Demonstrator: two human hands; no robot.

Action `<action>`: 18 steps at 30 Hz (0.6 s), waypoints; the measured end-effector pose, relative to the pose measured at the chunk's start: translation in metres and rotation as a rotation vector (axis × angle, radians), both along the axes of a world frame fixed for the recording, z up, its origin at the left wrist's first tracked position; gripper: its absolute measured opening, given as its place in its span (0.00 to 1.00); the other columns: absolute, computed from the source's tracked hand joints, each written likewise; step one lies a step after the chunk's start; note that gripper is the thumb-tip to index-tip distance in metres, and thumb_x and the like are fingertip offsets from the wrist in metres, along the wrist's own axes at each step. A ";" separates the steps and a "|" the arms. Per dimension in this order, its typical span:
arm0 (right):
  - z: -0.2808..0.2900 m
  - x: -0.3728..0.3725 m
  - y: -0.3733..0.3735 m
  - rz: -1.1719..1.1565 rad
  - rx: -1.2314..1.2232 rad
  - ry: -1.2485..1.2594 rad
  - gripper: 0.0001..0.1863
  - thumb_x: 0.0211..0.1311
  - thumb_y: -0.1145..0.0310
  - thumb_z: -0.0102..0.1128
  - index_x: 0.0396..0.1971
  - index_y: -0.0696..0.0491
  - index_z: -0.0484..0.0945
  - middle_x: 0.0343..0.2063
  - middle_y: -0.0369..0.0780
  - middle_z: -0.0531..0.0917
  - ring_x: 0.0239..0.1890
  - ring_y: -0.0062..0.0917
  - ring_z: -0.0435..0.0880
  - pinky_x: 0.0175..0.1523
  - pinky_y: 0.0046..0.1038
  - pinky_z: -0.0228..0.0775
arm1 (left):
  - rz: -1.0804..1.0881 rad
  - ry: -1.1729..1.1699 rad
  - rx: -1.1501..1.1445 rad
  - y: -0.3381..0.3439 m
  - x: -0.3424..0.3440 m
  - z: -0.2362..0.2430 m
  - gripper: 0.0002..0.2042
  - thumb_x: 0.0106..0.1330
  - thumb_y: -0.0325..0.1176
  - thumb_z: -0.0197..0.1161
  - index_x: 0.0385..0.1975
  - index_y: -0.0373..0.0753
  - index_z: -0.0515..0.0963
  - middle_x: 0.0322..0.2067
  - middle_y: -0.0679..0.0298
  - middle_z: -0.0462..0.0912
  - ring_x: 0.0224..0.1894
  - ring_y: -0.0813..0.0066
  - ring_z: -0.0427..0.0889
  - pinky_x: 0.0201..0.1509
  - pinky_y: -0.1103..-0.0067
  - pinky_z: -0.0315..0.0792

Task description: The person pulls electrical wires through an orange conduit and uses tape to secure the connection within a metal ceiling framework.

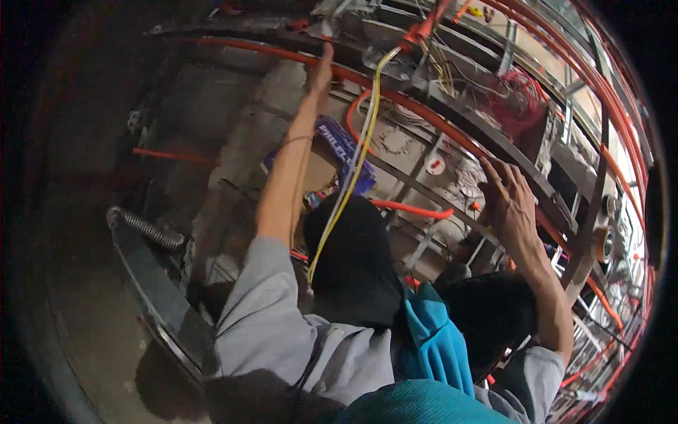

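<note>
My left hand [322, 74] reaches far forward with its fingers stretched out, seen edge-on, beside a long orange conduit [452, 133] that runs along a dark metal bar [519, 150]. Whether it touches the conduit I cannot tell. My right hand [512, 205] is at the right by the same conduit and bar, its fingers apart and bent, with nothing visible in them. Yellow and white wires [364, 134] come out of an orange conduit end [418, 34] at the top and hang down to my lap, between my arms.
Below the bar lie a purple plastic wrapper [346, 155], a short orange tube [413, 208] and loose cables. A tangle of pink wire [519, 99] sits at the upper right. Metal framing and more orange conduits [593, 74] fill the right side. A coiled spring [152, 230] shows at the left.
</note>
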State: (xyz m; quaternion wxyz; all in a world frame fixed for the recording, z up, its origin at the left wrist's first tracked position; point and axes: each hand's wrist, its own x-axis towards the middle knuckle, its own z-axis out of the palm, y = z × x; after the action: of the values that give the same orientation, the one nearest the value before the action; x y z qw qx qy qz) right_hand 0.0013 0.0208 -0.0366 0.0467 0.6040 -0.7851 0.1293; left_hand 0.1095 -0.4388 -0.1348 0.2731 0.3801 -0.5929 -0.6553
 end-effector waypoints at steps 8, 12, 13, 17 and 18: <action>-0.003 0.002 0.017 -0.033 0.115 0.034 0.25 0.59 0.69 0.60 0.59 0.53 0.74 0.51 0.50 0.75 0.51 0.44 0.76 0.50 0.39 0.73 | -0.035 0.015 0.056 0.020 -0.030 0.019 0.38 0.66 0.65 0.58 0.66 0.40 0.66 0.56 0.59 0.74 0.45 0.72 0.80 0.38 0.71 0.79; -0.018 0.009 0.007 0.026 0.151 -0.023 0.25 0.62 0.66 0.57 0.59 0.55 0.74 0.54 0.50 0.74 0.55 0.42 0.75 0.56 0.38 0.70 | -0.011 -0.005 0.020 0.010 -0.010 0.025 0.37 0.67 0.63 0.57 0.67 0.41 0.68 0.62 0.58 0.72 0.51 0.71 0.79 0.43 0.69 0.80; -0.016 0.013 0.005 0.019 0.155 -0.024 0.25 0.62 0.66 0.57 0.59 0.55 0.74 0.54 0.50 0.74 0.55 0.42 0.75 0.56 0.38 0.70 | -0.030 -0.001 0.017 0.005 -0.005 0.026 0.36 0.67 0.62 0.57 0.66 0.41 0.69 0.61 0.59 0.73 0.50 0.71 0.80 0.43 0.69 0.80; -0.015 0.019 0.004 0.002 0.218 -0.008 0.23 0.65 0.66 0.53 0.59 0.55 0.75 0.53 0.51 0.76 0.57 0.41 0.75 0.58 0.38 0.68 | -0.019 -0.207 -0.046 0.043 -0.003 0.059 0.29 0.68 0.59 0.57 0.60 0.44 0.73 0.53 0.64 0.78 0.45 0.73 0.82 0.40 0.71 0.81; -0.013 0.018 0.005 0.007 0.238 -0.019 0.23 0.65 0.67 0.52 0.59 0.55 0.75 0.52 0.51 0.76 0.57 0.41 0.75 0.58 0.38 0.68 | 0.002 -0.159 -0.011 0.031 0.000 0.057 0.28 0.69 0.58 0.58 0.58 0.44 0.74 0.52 0.64 0.79 0.44 0.73 0.82 0.41 0.71 0.80</action>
State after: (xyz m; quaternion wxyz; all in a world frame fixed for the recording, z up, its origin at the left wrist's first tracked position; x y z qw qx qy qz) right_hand 0.0197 0.0259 -0.0494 -0.0331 0.6067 -0.7932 0.0412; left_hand 0.1098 -0.4074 -0.0778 0.2279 0.4300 -0.6160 -0.6194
